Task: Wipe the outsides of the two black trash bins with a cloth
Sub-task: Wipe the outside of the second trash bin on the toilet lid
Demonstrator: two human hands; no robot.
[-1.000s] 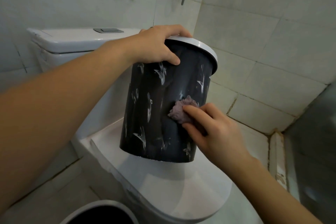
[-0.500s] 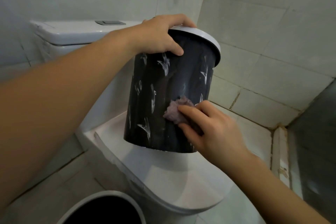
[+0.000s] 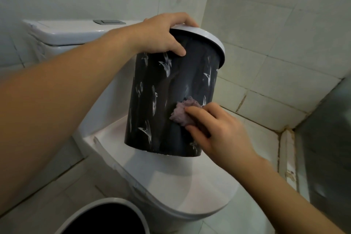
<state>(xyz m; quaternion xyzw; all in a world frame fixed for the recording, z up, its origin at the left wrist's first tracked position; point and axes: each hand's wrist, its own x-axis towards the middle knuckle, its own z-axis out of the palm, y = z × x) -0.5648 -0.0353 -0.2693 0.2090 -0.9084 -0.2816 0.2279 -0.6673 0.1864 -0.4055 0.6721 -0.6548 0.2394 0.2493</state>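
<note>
I am wearing nothing on my forearms: no sleeves are showing, and my left hand [image 3: 161, 35] and right hand [image 3: 218, 133] are bare, without rings.

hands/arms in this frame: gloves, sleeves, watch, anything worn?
Nothing worn that shows. The left hand and right hand are bare, no gloves, and no rings or watch are visible. Both forearms are bare as far as the frame's edges, with no sleeve cuff, strap or marking in view. Upper arms are out of frame.
</note>
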